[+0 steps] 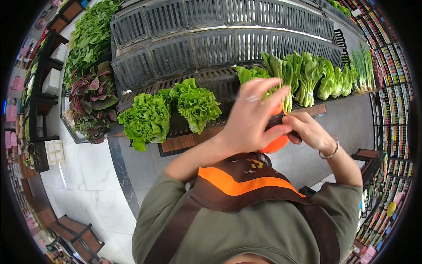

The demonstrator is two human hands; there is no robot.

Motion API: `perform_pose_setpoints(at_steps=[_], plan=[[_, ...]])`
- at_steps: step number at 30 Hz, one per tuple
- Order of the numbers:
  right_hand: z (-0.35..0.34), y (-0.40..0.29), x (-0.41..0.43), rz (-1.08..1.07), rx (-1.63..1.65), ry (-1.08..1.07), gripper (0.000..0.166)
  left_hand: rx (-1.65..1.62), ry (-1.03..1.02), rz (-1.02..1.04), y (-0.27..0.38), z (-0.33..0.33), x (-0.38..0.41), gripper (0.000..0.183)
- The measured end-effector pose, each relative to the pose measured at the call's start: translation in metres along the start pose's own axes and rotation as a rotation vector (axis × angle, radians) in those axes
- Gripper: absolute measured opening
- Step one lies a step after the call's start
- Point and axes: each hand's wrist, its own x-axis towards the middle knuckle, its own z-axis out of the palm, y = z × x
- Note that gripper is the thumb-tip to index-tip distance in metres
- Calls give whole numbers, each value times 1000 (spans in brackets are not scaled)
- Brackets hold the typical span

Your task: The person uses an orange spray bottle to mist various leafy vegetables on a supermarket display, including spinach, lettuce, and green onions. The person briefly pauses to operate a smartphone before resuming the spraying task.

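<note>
My left hand (252, 114) is blurred, with its thumb and fingers spread in front of an orange and dark item (276, 144). The palm side is hidden, so whether it holds part of that item cannot be told. My right hand (305, 128), with a bangle at the wrist, pinches the dark part of the same item between thumb and fingers. What the item is remains unclear. Just beyond my hands stand tied leafy greens (309, 81) and pale-stemmed bok choy (336, 82). Two heads of green lettuce (145, 117) (197, 105) lie to the left.
Black slatted crates (171, 54) rise in tiers behind the vegetables. Red amaranth leaves (95, 89) and a pile of leafy greens (90, 39) fill the left side. Spring onions (363, 67) stand far right. A wooden ledge (191, 140) borders the display. Packed shelves (394, 99) line the right.
</note>
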Motion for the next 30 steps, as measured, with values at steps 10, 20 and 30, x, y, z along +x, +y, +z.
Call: perform_pose_setpoints(at_steps=[10,20,30], plan=[[-26,64,-47,66,255,264,38,-300,43,319,12,62,124,13],[-49,96,-60,50,331,381,40,-569,-340,122,10,160,44,15],[-65,97,-70,61,320,349,38,-361,-164,253,14,114,147,9]])
